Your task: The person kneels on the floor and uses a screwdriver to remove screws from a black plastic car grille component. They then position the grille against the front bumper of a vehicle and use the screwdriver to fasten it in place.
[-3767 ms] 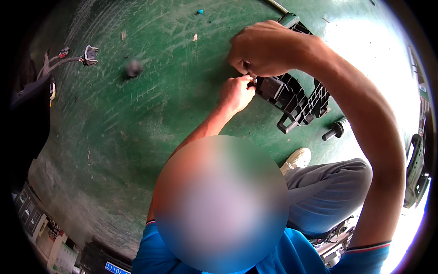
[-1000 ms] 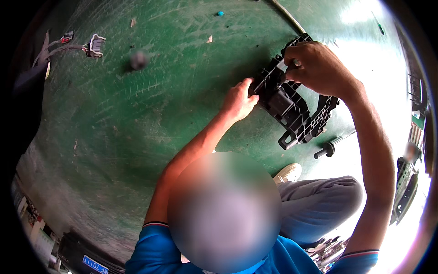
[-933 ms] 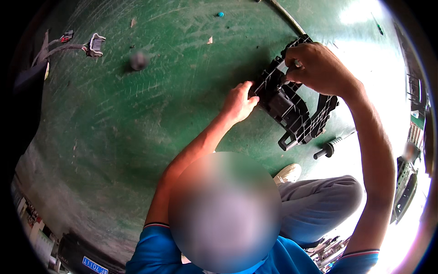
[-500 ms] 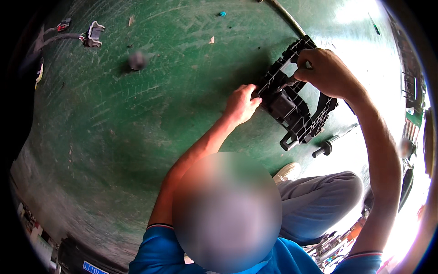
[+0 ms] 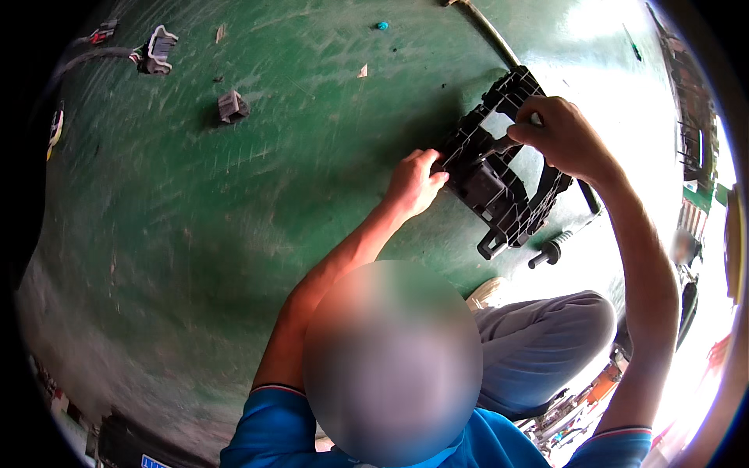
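Note:
A black ribbed plastic frame (image 5: 521, 204), with openings and a boxy dark block (image 5: 482, 184) in its middle, lies tilted on the green floor ahead of me to the right. My left hand (image 5: 415, 184) grips its left edge, thumb and fingers closed on the rim. Over the frame's upper opening, my right hand (image 5: 563, 134) is closed in a pinch. A dark, slim piece (image 5: 499, 146) shows by its fingertips, but its kind is not clear. Beneath the frame runs a long rod (image 5: 493, 35), its black grip (image 5: 589, 196) emerging at the lower right.
On the green floor (image 5: 312, 156) sit a small dark square block (image 5: 232, 107), a wired connector (image 5: 158, 51) and a blue cap (image 5: 382, 26). A black-handled tool (image 5: 551, 251) lies beside the frame, near my bent knee (image 5: 558, 331). Shelving (image 5: 698, 148) lines the right side.
The right hand has shifted slightly downward over the frame, and the black grip below it shows more. The left hand keeps its hold. The view has moved a little.

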Tool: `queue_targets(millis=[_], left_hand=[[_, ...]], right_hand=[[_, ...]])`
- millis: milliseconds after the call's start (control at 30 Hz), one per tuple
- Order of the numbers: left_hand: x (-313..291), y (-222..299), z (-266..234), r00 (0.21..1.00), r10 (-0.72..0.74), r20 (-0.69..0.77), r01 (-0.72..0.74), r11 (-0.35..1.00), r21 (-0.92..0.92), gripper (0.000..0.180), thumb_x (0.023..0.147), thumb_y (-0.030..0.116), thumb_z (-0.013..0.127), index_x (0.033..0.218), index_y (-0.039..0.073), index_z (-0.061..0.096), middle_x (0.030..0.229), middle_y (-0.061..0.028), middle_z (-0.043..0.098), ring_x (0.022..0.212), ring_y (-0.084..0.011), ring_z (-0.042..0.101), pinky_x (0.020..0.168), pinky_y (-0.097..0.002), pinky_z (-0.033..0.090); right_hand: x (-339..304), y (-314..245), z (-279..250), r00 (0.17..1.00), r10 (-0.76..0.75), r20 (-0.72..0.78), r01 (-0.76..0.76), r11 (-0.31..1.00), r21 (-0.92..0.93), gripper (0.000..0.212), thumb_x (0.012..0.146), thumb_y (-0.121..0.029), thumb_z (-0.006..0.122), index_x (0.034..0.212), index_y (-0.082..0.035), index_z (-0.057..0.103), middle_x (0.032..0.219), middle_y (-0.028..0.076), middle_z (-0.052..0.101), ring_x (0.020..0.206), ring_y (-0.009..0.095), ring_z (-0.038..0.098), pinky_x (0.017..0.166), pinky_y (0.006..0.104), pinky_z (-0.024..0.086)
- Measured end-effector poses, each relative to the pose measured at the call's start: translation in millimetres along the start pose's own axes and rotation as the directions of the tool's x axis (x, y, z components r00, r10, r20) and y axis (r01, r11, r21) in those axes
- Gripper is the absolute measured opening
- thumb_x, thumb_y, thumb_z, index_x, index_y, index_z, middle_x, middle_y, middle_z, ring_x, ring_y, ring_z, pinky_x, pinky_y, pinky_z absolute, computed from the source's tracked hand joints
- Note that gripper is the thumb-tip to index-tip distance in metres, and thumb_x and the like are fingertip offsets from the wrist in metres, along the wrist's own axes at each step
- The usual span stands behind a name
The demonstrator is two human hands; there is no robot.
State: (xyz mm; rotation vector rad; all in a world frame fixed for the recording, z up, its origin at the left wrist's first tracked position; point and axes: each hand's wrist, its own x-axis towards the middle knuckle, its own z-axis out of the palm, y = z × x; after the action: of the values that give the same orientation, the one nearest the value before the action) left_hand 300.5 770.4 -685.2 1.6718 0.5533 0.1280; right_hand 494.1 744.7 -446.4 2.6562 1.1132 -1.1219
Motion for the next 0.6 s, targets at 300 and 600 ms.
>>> queue_targets(millis=[300, 600], left_hand=[[3, -9, 10, 1.0, 0.011, -0.002, -0.011, 1.0, -0.01, 0.032, 0.087, 0.012, 0.073, 0.113, -0.002, 0.063, 0.102, -0.0189, 0.067, 0.091, -0.0307, 0.069, 0.08, -0.04, 0.054], [2, -8, -2, 0.988, 0.147, -0.056, -0.134, 0.971, 0.198, 0.049, 0.085, 0.01, 0.076, 0.129, 0.002, 0.056, 0.117, -0.017, 0.065, 0.095, -0.0254, 0.067, 0.077, -0.0365, 0.055]], right_hand=[[-13, -22, 17, 0.932, 0.282, 0.228, -0.359, 0.811, 0.463, 0.037, 0.096, -0.036, 0.067, 0.1, 0.0, 0.062, 0.07, 0.006, 0.062, 0.054, 0.015, 0.063, 0.046, 0.0314, 0.049], [14, -19, -20, 0.745, -0.524, 0.413, 0.667, 0.558, -0.494, 0.028, 0.079, -0.031, 0.077, 0.089, -0.007, 0.067, 0.068, 0.009, 0.065, 0.068, 0.033, 0.066, 0.061, 0.0463, 0.049]])
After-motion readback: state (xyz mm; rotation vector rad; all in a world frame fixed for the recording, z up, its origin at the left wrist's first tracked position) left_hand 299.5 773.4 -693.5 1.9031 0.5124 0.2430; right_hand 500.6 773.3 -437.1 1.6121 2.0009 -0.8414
